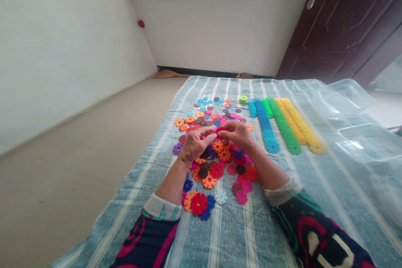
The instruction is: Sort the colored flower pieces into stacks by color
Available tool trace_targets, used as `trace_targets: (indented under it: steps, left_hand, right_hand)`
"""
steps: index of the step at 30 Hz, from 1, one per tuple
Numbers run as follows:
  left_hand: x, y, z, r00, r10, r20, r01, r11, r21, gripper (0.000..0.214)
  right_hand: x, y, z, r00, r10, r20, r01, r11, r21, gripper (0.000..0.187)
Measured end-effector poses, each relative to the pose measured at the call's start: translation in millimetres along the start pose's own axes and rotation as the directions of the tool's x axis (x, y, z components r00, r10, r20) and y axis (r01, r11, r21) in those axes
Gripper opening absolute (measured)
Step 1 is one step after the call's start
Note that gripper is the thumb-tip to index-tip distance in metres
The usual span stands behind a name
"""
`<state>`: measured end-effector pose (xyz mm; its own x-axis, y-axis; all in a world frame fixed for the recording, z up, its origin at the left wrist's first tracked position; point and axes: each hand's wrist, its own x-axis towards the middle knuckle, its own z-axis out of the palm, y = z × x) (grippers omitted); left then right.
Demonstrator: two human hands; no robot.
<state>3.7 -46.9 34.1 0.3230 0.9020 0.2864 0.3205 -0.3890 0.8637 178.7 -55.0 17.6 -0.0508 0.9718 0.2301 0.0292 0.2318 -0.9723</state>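
Note:
A red notched plastic disc (221,132) is between my two hands, over a loose pile. My right hand (238,135) pinches it between thumb and fingers. From the other side, the thumb and forefinger of my left hand (195,144) close on its left edge; the fingertips partly cover it. Beneath and around my hands lie many loose notched discs, among them an orange disc (210,181), a red disc (199,204), a purple disc (177,148) and a pale blue disc (221,196).
Overlapping rows of blue discs (265,127), green discs (284,127) and yellow discs (301,127) lie right of the pile. A light green stack (243,99) stands behind. Clear plastic containers (344,98) are at the right on the striped cloth (150,184).

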Motion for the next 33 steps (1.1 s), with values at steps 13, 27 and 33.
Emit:
trace_targets:
  steps: [13,27,33]
  left_hand:
    - [0.1,-1.4,4.2,0.988,-0.108,0.110,0.127,0.976,-0.177,0.029]
    - [9.8,-12.5,-3.5,0.926,-0.296,-0.234,0.193,0.904,-0.381,0.033]
    - [10.5,-14.0,-7.4,0.902,-0.298,-0.314,0.159,0.903,-0.399,0.028]
  right_hand:
    - [0.6,0.6,3.9,0.998,-0.004,0.062,0.006,0.999,-0.043,0.030]
    - [-9.4,-42.8,-44.4,0.978,0.149,0.147,0.046,0.532,-0.845,0.015]
    - [-40.6,-44.3,-35.4,0.924,0.353,0.147,0.058,0.253,-0.966,0.019]
